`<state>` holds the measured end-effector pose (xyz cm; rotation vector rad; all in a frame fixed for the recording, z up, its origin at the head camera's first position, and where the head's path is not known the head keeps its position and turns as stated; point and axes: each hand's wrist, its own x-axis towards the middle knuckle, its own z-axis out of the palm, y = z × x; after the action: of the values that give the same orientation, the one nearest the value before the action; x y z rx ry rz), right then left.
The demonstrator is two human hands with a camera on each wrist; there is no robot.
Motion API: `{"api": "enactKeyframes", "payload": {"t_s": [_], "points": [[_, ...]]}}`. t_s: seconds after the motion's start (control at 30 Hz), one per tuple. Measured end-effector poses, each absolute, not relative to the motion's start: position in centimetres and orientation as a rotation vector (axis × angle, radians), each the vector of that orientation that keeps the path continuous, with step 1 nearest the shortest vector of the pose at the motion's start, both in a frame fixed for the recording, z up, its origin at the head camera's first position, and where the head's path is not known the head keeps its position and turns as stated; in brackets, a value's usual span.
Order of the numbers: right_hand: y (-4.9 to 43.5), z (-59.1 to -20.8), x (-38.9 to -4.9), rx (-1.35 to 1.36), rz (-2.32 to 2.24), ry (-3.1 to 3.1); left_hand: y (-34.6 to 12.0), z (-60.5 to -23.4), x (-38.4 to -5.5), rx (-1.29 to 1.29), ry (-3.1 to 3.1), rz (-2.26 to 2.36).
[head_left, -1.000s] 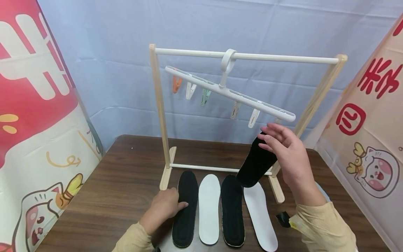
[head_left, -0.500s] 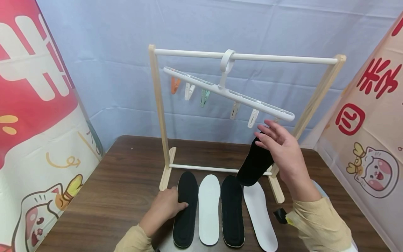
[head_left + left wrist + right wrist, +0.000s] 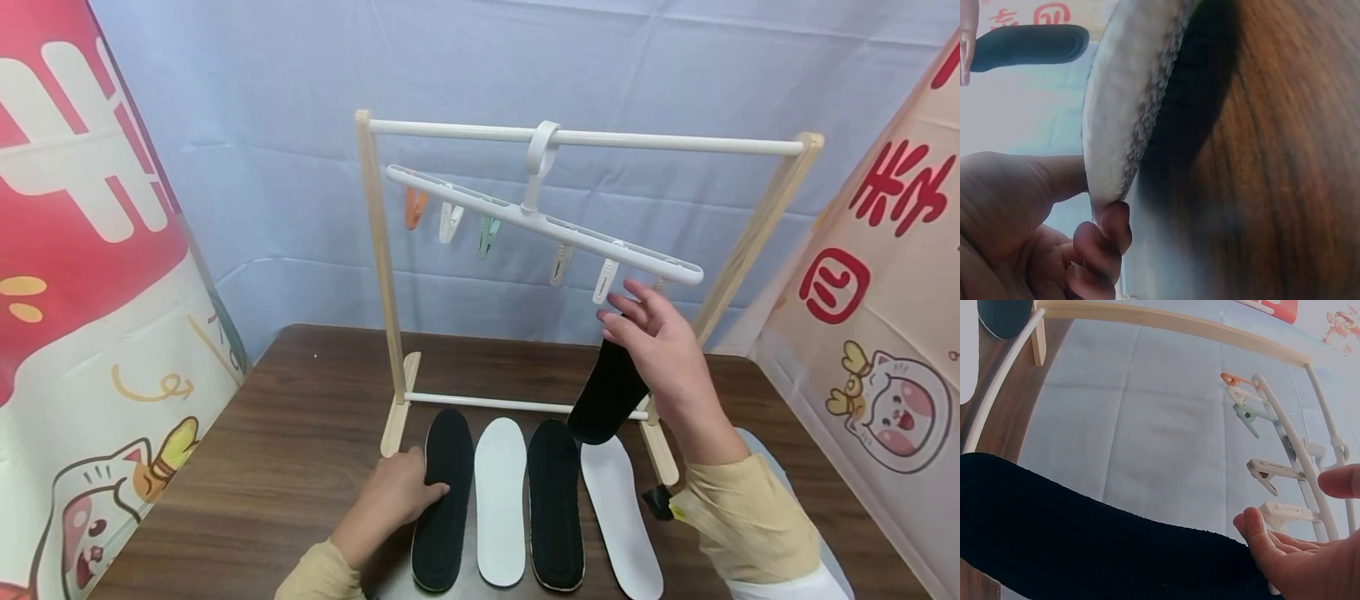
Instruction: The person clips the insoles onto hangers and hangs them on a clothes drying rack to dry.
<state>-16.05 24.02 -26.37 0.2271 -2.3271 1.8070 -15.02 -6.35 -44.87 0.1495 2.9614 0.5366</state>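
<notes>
My left hand [image 3: 393,492] pinches the edge of the leftmost black insole [image 3: 453,454] on the table. The left wrist view shows the insole's pale underside [image 3: 1124,94] tipped up off the wood between thumb and fingers. Higher up, another black insole [image 3: 611,396] hangs aslant at the right end of a white clip hanger [image 3: 487,202], its top hidden behind my right hand [image 3: 671,367]. That hand has its fingers loosely extended beside the insole, thumb apart from them in the right wrist view. The hanger tilts down to the right.
Two white insoles [image 3: 501,500] and another black insole [image 3: 556,500] lie in a row on the table [image 3: 300,417]. Behind them stands a wooden rack [image 3: 381,267] with a white top rod [image 3: 450,129]. Several clips, including an orange clip [image 3: 415,208], dangle from the hanger.
My right hand has shifted slightly left and up. The hanger has levelled a little, its left end dropping, and the hanging insole's lower end has swung slightly right. The left hand keeps its place.
</notes>
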Motion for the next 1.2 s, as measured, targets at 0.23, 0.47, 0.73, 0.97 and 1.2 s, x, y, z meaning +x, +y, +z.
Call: {"api": "enactKeyframes", "payload": {"t_s": [0.23, 0.47, 0.73, 0.97, 1.2], "points": [[24.0, -26.3, -16.8, 0.198, 1.817, -2.336, -6.6, -44.9, -14.9, 0.165, 2.959, 0.596], [23.8, -26.3, -17.7, 0.181, 1.829, -2.335, -6.7, -45.2, -15.1, 0.165, 2.931, 0.669], [23.4, -26.0, -18.3, 0.155, 1.851, -2.318, -6.8, -45.6, -15.1, 0.161, 2.921, 0.667], [23.1, -25.6, -18.9, 0.127, 1.840, -2.311, -6.9, -45.6, -15.0, 0.180, 2.942, 0.671], [23.1, -25.2, -19.7, 0.143, 1.810, -2.308, -7.0, -45.3, -15.0, 0.206, 2.947, 0.664]]}}
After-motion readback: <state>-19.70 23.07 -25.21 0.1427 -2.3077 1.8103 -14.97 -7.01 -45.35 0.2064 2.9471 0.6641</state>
